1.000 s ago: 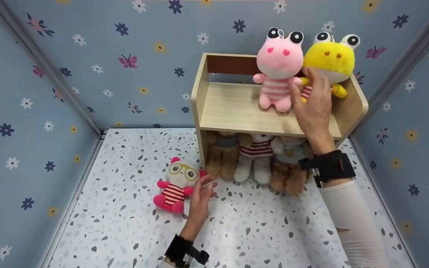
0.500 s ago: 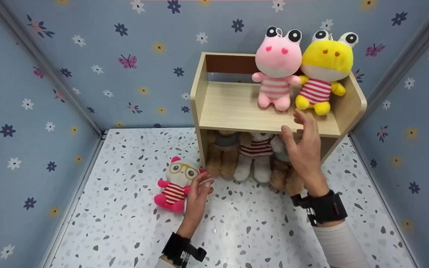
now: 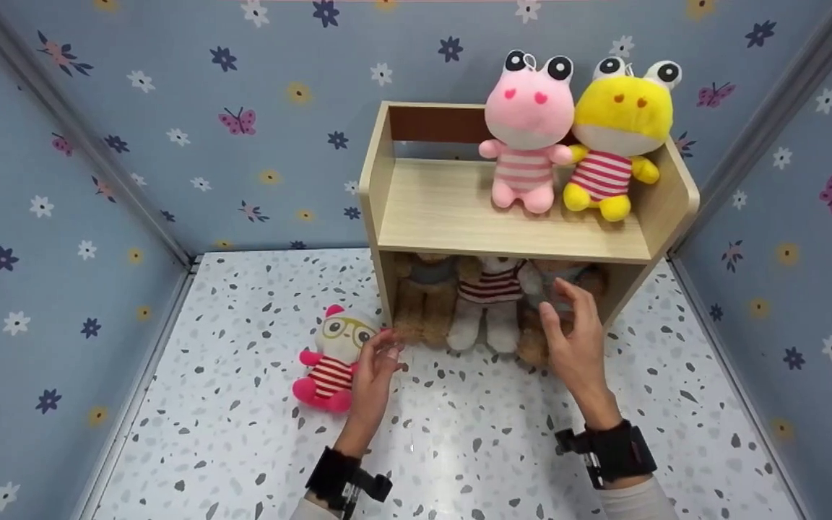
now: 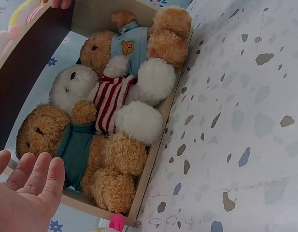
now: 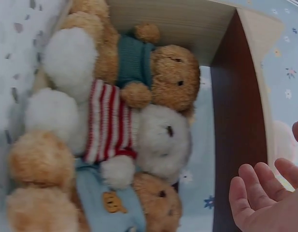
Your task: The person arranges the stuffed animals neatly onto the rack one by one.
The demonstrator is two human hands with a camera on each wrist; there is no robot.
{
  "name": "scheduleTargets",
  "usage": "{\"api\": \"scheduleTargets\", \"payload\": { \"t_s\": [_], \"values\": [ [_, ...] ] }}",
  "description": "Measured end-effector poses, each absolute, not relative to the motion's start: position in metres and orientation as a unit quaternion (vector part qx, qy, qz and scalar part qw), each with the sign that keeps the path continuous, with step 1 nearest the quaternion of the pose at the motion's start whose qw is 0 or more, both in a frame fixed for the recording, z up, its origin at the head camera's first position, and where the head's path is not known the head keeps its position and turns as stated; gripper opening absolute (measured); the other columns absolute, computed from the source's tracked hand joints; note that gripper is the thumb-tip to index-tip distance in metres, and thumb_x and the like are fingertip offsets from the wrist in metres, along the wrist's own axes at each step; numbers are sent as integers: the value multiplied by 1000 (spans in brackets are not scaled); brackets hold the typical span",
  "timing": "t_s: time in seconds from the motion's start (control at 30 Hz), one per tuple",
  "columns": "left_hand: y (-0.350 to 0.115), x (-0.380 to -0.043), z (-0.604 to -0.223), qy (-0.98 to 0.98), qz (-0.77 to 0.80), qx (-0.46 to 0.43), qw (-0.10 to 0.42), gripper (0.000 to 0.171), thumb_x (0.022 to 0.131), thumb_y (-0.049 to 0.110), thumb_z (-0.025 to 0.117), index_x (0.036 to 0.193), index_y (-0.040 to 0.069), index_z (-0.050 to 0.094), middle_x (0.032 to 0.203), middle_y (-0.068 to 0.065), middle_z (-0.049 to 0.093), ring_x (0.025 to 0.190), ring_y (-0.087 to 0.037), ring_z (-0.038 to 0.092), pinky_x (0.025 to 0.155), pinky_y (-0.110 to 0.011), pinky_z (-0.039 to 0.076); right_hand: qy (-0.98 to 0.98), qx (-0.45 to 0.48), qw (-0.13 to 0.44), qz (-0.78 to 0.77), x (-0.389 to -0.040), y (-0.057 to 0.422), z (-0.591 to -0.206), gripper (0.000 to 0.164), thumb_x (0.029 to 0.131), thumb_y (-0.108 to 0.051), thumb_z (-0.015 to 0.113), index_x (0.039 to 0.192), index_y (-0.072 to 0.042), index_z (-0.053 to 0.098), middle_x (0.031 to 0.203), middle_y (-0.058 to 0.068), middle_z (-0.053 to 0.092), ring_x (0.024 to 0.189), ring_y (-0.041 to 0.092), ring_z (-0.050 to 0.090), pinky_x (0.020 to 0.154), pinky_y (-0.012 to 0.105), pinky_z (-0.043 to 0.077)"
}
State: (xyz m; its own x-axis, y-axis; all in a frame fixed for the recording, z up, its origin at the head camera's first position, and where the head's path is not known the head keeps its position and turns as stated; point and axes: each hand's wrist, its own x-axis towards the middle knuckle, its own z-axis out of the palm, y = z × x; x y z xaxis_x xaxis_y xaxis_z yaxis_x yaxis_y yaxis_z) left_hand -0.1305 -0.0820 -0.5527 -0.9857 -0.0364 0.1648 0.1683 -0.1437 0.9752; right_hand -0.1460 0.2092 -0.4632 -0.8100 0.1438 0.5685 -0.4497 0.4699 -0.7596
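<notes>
My left hand (image 3: 371, 383) hovers beside a pink-and-white panda plush (image 3: 331, 375) with yellow glasses, which lies on the speckled surface; its fingers are relaxed and hold nothing. Whether it touches the plush I cannot tell. My right hand (image 3: 576, 357), fingers loosely spread and holding nothing, is in front of the lower compartment of a wooden shelf (image 3: 459, 227). On the upper board sit a pink big-eyed plush (image 3: 524, 170) and a yellow big-eyed plush (image 3: 602, 175) side by side, the yellow one by the right panel.
Inside the lower compartment sit a brown teddy bear in teal (image 4: 76, 150), a white bear in red stripes (image 4: 110, 106) and a brown bear in light blue (image 4: 129, 46). Flowered walls (image 3: 264, 159) stand behind and at both sides.
My right hand has come away from the yellow plush and moved down in front of the lower compartment. The yellow plush stays on the upper board. My left hand stays near the panda plush.
</notes>
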Motion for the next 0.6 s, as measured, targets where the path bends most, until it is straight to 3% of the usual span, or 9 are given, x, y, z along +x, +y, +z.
{"api": "scheduleTargets", "payload": {
  "t_s": [0.1,0.3,0.4,0.53,0.6],
  "values": [
    [-87,-131,-551,-657,-749,-49,68,41,109,8,48,145,-9,43,140,-24,52,133,-41,53,100,-31,52,-805,76,274,520,-148,215,-490,41,101,3,62,140,9,53,134,30,56,118,28,55,94,13,42],
    [-93,-135,-547,-683,-726,-23,79,39,109,12,51,144,-4,47,142,-20,54,135,-38,51,102,-31,50,-808,65,237,535,-148,226,-524,41,103,-7,64,142,3,55,135,24,57,117,36,60,92,12,46],
    [-96,-137,-545,-704,-703,-12,101,38,107,11,54,142,-3,50,141,-20,55,135,-39,48,101,-34,50,-814,61,225,532,-145,229,-531,42,104,-12,64,142,2,55,134,21,57,116,38,60,92,24,51],
    [-104,-140,-545,-743,-654,-7,142,37,104,8,58,140,-2,55,142,-19,53,134,-38,48,104,-46,49,-826,45,211,521,-143,232,-536,42,105,-17,62,142,2,55,134,17,58,115,34,60,92,41,52],
    [-109,-142,-546,-763,-624,-6,166,36,102,6,60,137,0,58,141,-19,53,133,-36,48,105,-53,47,-831,36,203,517,-141,233,-538,43,106,-20,61,142,2,54,135,16,58,113,31,60,91,40,53]
  ]
}}
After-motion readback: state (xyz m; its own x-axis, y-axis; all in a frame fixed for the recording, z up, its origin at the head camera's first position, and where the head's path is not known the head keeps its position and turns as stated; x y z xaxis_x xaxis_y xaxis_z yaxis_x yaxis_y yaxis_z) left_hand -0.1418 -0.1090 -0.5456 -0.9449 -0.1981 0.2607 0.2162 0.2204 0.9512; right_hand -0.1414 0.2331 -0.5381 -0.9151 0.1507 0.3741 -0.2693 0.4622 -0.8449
